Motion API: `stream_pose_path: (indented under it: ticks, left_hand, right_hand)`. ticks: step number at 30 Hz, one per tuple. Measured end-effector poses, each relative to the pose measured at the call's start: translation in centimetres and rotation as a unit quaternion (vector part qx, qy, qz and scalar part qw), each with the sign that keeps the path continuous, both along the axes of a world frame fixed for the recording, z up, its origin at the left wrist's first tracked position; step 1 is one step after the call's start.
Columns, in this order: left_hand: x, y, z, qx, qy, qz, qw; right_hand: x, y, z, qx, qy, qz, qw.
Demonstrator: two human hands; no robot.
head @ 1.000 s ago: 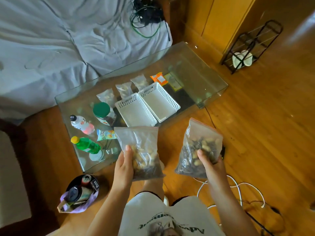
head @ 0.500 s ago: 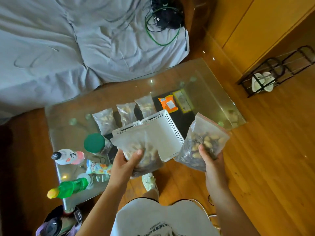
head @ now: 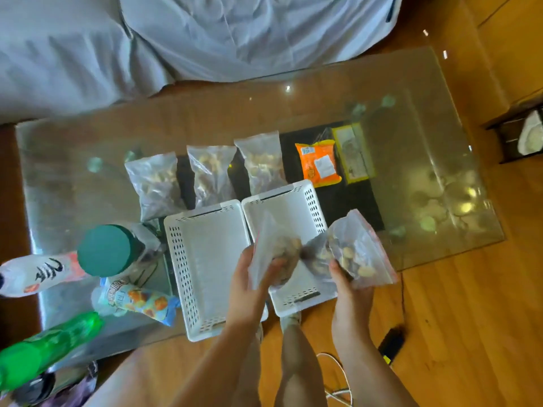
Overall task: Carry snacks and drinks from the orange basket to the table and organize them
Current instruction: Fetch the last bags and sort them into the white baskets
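At the left edge a green bottle (head: 44, 345) and a white bottle (head: 38, 273) are cut off by the frame, beside a green-lidded jar (head: 105, 250) and a blurred snack pouch (head: 141, 301) on the glass table (head: 440, 230). Three nut bags (head: 211, 171) lie behind two white baskets (head: 205, 259). The left hand (head: 249, 283) grips a bag (head: 276, 254) over the right basket; its contents are hard to make out. The right hand (head: 349, 286) pinches another bag (head: 352, 251) just beside it.
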State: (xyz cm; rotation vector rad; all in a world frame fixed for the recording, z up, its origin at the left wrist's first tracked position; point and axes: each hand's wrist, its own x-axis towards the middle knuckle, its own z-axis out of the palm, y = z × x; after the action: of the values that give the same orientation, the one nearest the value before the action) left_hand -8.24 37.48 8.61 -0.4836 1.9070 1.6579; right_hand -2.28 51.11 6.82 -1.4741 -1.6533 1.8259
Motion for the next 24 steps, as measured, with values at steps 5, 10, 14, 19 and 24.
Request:
stream_pose_path:
  ticks: [5, 10, 14, 19, 24]
  left_hand:
    - [2.1, 3.0, -6.0, -0.131, -0.034, -0.05, 0.99]
    - [2.4, 3.4, -7.6, -0.181, -0.011, -0.041, 0.983]
    - [2.1, 3.1, -7.6, -0.191, -0.009, -0.02, 0.981]
    - [2.2, 3.1, -6.6, -0.171, -0.034, -0.006, 0.985]
    - [-0.2, 3.9, -6.3, -0.269, 0.067, -0.101, 0.956]
  right_hand:
    - [1.5, 0.9, -5.5, 0.08, -0.178, 0.172, 0.966]
    - [2.4, 3.4, -7.6, 0.089, -0.241, 0.237, 0.937]
    - [2.6, 3.6, -7.8, 0.046, -0.239, 0.236, 0.941]
    - [2.5, 2.8, -7.2, 0.079, -0.252, 0.247, 0.932]
    - [0.1, 3.0, -6.2, 0.24, -0.181, 0.285, 0.91]
